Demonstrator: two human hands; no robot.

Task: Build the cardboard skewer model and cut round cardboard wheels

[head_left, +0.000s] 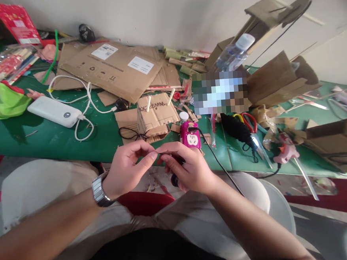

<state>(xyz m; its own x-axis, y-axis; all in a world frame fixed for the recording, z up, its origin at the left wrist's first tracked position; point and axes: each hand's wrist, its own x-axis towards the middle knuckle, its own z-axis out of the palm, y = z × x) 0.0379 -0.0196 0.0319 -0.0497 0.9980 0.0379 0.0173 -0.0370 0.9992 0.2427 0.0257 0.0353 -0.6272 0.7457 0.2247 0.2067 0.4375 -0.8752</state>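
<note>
In front of my lap, my left hand and my right hand meet fingertip to fingertip. The left thumb and forefinger are pinched together; whatever is between them is too small to make out. Curled inside my right fingers is a small dark round object, mostly hidden by the hand. Just beyond the hands stands a small cardboard box with two pale sticks poking from its top. A black cord lies at its left side. To the right of the box is a magenta power socket with a black plug in it.
A white power bank with a cable lies on the green table at left. Behind are a flat cardboard package and a water bottle. At right are scissors, a pink glue gun and cardboard structures.
</note>
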